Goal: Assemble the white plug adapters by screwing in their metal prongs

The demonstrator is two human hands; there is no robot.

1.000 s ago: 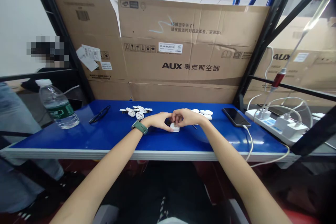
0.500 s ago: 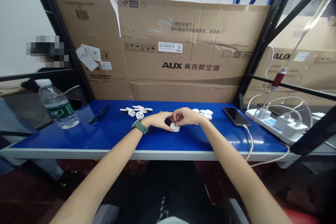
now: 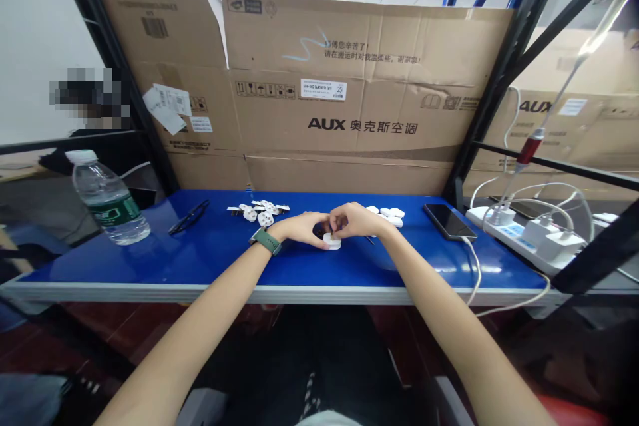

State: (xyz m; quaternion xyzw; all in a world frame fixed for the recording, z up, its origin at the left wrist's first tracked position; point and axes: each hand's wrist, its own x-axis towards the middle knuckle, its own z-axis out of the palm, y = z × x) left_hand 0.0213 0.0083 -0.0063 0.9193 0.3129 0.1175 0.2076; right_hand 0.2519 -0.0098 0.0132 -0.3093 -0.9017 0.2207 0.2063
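My left hand (image 3: pixel 302 227) and my right hand (image 3: pixel 352 219) meet over a small white plug part (image 3: pixel 332 242) that rests on the blue table (image 3: pixel 210 259). Both hands pinch it from either side, and the right fingertips press something small into its top. A green watch sits on my left wrist. A pile of white plug parts with metal pins (image 3: pixel 259 212) lies behind my left hand. More white parts (image 3: pixel 392 215) lie behind my right hand.
A water bottle (image 3: pixel 106 200) stands at the table's left, with black glasses (image 3: pixel 188 217) beside it. A phone (image 3: pixel 448 221) on a cable lies at the right, near a power strip (image 3: pixel 529 239). Cardboard boxes (image 3: pixel 349 93) wall the back. A person sits at far left.
My hands stay almost still on the plug part; the right fingers shift slightly on its top. A figure in grey at the far left has moved out of sight.
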